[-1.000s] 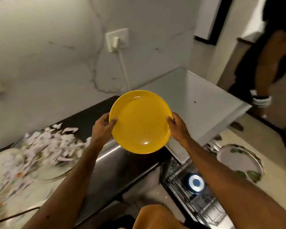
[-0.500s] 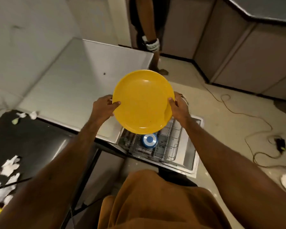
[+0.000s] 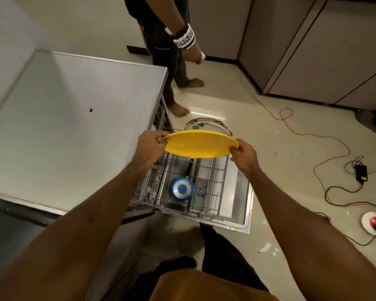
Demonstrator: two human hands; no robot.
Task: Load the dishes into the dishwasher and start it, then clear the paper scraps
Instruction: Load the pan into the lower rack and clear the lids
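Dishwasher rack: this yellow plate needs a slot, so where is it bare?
The rack is bare in its right half, between the blue pan and its right wall. The pan sits left of centre; patterned plates stand at the far end.

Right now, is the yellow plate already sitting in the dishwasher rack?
No, the left hand and right hand hold the yellow plate by its rim above the rack.

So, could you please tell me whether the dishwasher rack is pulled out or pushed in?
Pulled out: the wire rack sits out over the lowered door, a blue pan lying in it.
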